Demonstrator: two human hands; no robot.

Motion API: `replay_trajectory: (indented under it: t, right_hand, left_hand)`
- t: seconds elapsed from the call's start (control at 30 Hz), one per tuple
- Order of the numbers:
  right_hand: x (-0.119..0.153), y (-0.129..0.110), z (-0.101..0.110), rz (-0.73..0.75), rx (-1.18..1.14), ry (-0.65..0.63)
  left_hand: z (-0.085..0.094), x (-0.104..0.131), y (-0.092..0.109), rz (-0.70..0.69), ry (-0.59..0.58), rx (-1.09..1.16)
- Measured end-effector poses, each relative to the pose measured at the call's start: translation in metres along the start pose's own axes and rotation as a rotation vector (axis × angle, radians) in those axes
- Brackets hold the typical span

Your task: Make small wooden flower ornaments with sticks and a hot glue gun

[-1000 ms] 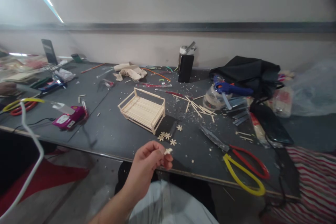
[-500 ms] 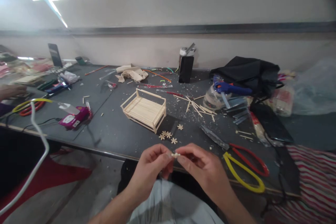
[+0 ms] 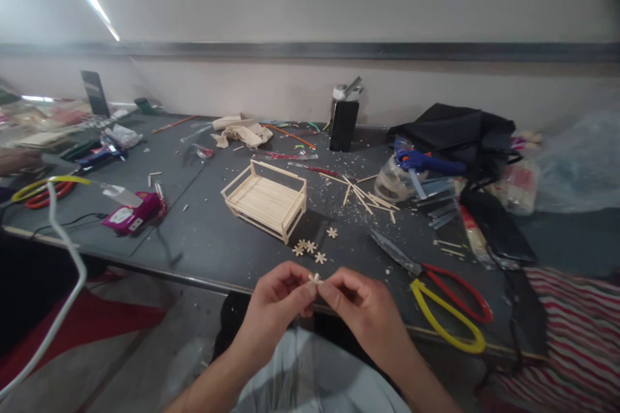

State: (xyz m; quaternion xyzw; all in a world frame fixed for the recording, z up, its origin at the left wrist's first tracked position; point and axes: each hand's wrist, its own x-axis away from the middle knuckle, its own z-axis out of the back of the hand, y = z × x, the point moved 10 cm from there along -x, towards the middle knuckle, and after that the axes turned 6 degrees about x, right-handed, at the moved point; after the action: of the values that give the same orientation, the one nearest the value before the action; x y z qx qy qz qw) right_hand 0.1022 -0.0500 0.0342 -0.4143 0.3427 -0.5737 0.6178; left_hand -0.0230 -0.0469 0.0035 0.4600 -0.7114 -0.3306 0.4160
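Between the fingertips of my left hand (image 3: 281, 300) and my right hand (image 3: 361, 306) is a small wooden flower (image 3: 316, 278), pinched from both sides near the table's front edge. Both hands are closed, thumbs against index fingers. Just beyond them lie several more wooden flowers (image 3: 320, 258) of the same star-like shape, one of them apart (image 3: 332, 232). Behind these stands a little railed bed-like frame (image 3: 265, 200) made of pale wooden sticks, touched by neither hand.
Scissors (image 3: 419, 268) with red and yellow handles lie at the right. Loose sticks (image 3: 363, 197) and a blue glue gun (image 3: 426, 161) on a jar are behind them. A purple power socket (image 3: 133, 214) sits left. A phone (image 3: 344, 126) stands at the back; another person's hand (image 3: 19, 160) is far left.
The small flower has been turned between my fingertips, so its petals now show more upright. My hands have shifted slightly left, and the view has moved a little.
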Motion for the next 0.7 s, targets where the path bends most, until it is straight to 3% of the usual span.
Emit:
replay_trajectory:
  t: [0.1,0.2,0.37,0.6,0.7]
  right_hand:
    - [0.001,-0.008,0.005,0.072,0.047,0.05]
    - [0.002,-0.007,0.009,0.041,-0.028,0.077]
    - [0.001,-0.01,0.014,0.025,0.056,0.098]
    - [0.004,-0.026,0.018,0.236,0.25,0.19]
    - [0.006,-0.025,0.025,0.253,0.255,0.261]
  left_hand:
    - [0.003,-0.001,-0.004,0.031,0.005,0.028]
    - [0.004,-0.001,-0.007,0.055,0.018,0.037]
    - [-0.003,-0.001,-0.005,0.039,0.027,-0.048]
    - [-0.004,0.001,-0.002,-0.047,0.049,-0.225]
    - [-0.004,0.002,0.001,-0.059,0.046,-0.23]
